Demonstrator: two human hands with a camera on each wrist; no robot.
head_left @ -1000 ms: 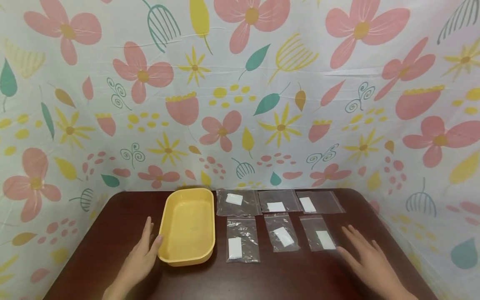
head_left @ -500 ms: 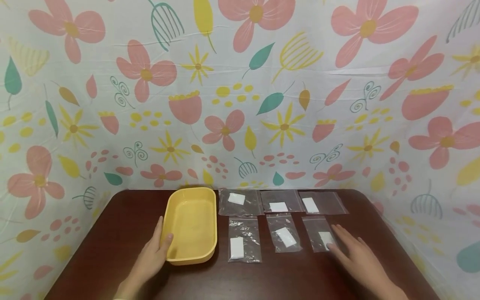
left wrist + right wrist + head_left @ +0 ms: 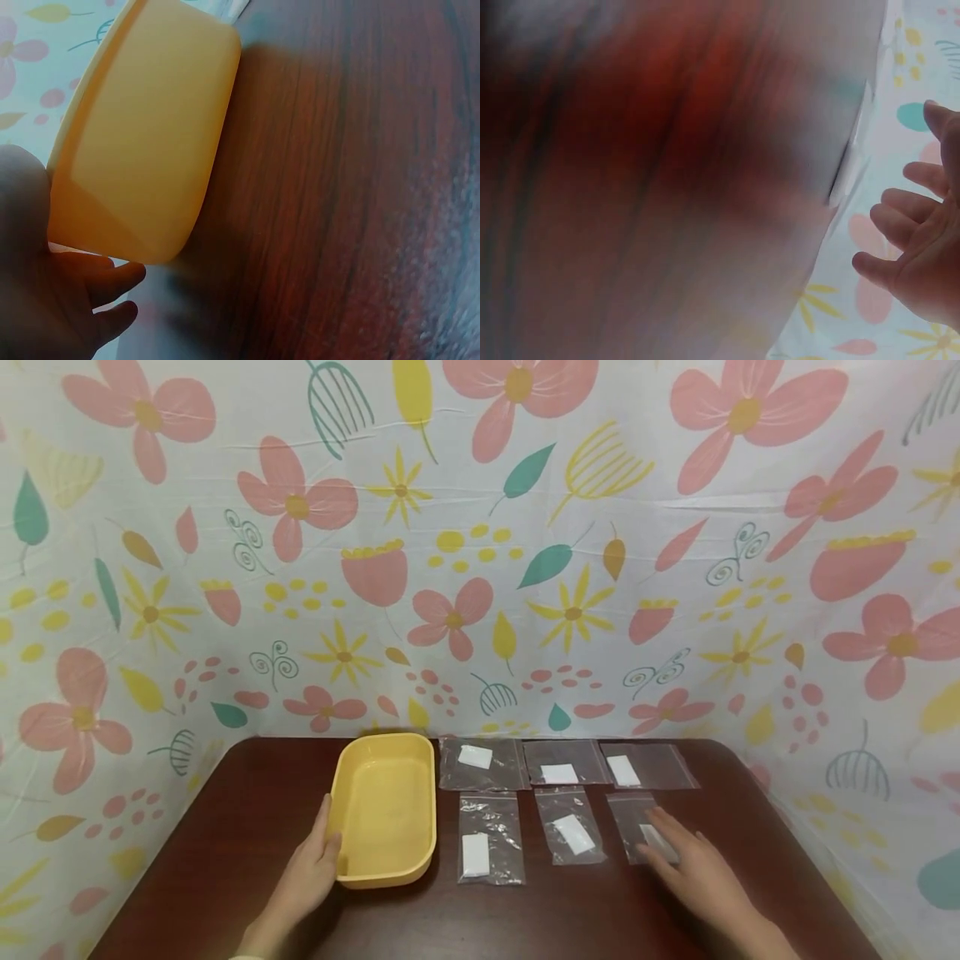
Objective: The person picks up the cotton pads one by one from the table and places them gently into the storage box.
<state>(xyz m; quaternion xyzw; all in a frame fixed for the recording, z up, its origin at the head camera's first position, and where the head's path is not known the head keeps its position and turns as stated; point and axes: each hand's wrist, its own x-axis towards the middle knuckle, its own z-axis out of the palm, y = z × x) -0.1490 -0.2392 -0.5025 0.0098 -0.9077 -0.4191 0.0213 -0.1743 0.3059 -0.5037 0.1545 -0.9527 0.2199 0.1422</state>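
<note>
My left hand (image 3: 303, 868) grips the near left side of a yellow plastic tray (image 3: 345, 802), thumb at the rim and fingers along the outer wall. The left wrist view shows the tray's outer wall (image 3: 142, 135) beside the fingers. My right hand (image 3: 697, 868) hovers with spread fingers over the front right zip bag (image 3: 628, 810), covering part of it and of its white rectangular piece (image 3: 660, 843). Nothing is between the spread fingers of the right hand (image 3: 922, 232) in the right wrist view.
Several other clear zip bags, each with a white piece inside, lie in two rows right of the tray, such as the front left one (image 3: 491, 852) and the back right one (image 3: 660, 764). Floral cloth (image 3: 480, 552) encloses the dark wooden table (image 3: 480, 927).
My left hand has closed in on the tray's left rim. The right hand has moved left, from beside the front right bag to over it. The head view has shifted slightly.
</note>
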